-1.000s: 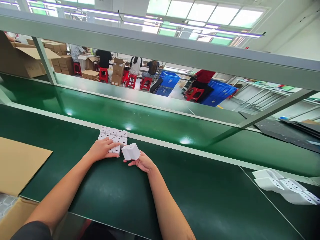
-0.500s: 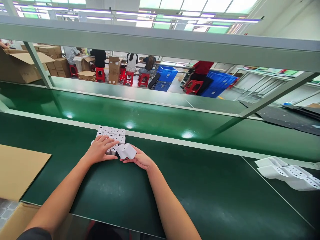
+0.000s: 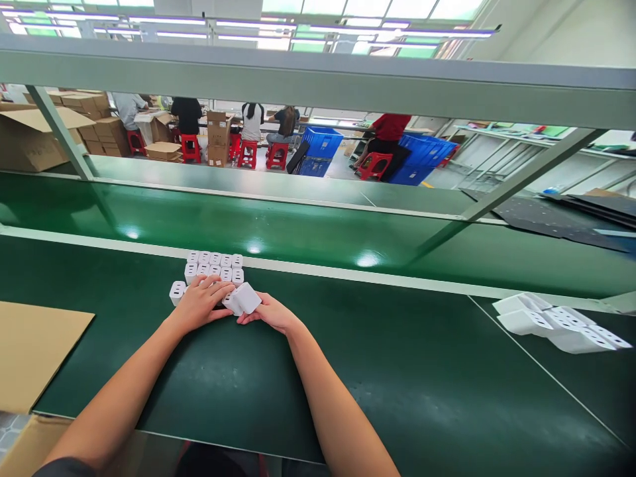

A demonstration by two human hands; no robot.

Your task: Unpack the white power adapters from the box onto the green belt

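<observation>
Rows of small white blocks with dark slots (image 3: pixel 214 258) stand on the dark green table near its far rail. My left hand (image 3: pixel 200 305) lies over the near row, its fingers curved round blocks that it partly hides. At that row's left end, one white block (image 3: pixel 177 292) shows beside my fingers. Tilted white blocks (image 3: pixel 248 299) are gripped in my right hand (image 3: pixel 272 313), close to my left fingertips.
Another group of white blocks (image 3: pixel 561 321) sits at the far right. A cardboard sheet (image 3: pixel 44 351) lies at the left edge. Beyond the rail runs a green belt (image 3: pixel 308 238) under a metal frame; people sit on red stools behind.
The blocks in my right hand have come closer to my left hand and the near row. More of that row's left end block now shows. The whole view has shifted slightly.
</observation>
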